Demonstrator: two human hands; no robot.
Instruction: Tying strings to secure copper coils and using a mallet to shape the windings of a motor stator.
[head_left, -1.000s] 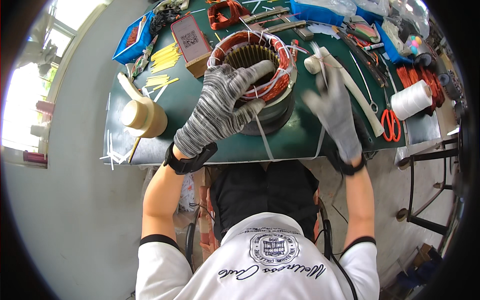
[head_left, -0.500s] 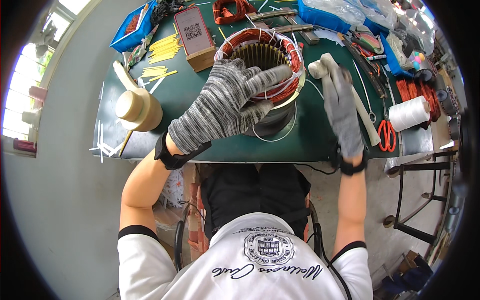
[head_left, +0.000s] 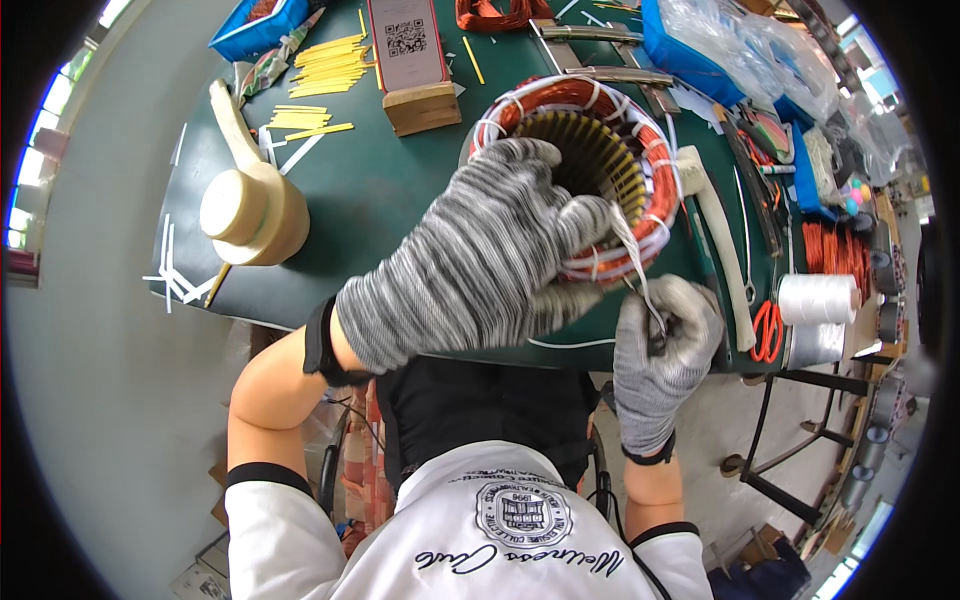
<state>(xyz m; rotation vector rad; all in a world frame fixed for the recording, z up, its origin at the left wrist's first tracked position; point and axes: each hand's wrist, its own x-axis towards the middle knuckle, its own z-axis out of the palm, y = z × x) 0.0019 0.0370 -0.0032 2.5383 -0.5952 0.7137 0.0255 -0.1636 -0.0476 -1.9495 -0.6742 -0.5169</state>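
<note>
Stator core (head_left: 590,160), ringed with copper windings and white lacing, sits on the dark green surface (head_left: 380,190), near its front edge. The left hand (head_left: 480,265), in a grey striped glove, lies over the core's near rim with its fingers (head_left: 530,155) curled together over the windings. A white cord (head_left: 632,255) runs from under that hand down to the right hand (head_left: 660,350), also gloved, which is held just off the front edge of the surface with its fingers closed tight, pinching the cord.

A cream mallet (head_left: 250,205) lies at the left of the surface, well apart from the core. Yellow strips (head_left: 325,65) are scattered at the far left. A long cream tool (head_left: 715,240) lies just right of the core, with red-handled scissors (head_left: 768,330) and a spool of white cord (head_left: 818,298) farther right.
</note>
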